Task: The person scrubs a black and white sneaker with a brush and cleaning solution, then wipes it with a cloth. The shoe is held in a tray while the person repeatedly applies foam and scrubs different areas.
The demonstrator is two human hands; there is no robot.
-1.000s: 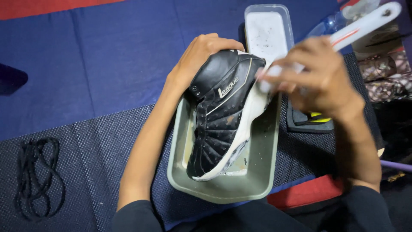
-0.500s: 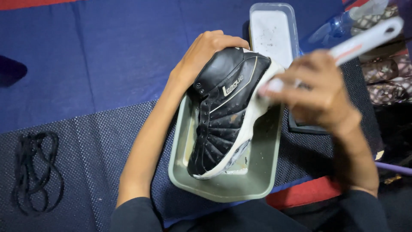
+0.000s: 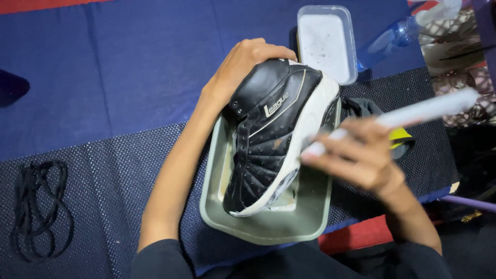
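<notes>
While blurred, perhaps touching: right fingers [image 3: 330,150] beside black shoe's [image 3: 268,139] white sole.

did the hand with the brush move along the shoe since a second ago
Yes. The right hand with the white brush has slid from the shoe's upper end down toward the middle of the white sole, nearer the grey tray's front rim.

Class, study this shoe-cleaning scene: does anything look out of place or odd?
Yes: the shoe has no laces; black laces lie tangled on the mat, far left of the tray.
</notes>
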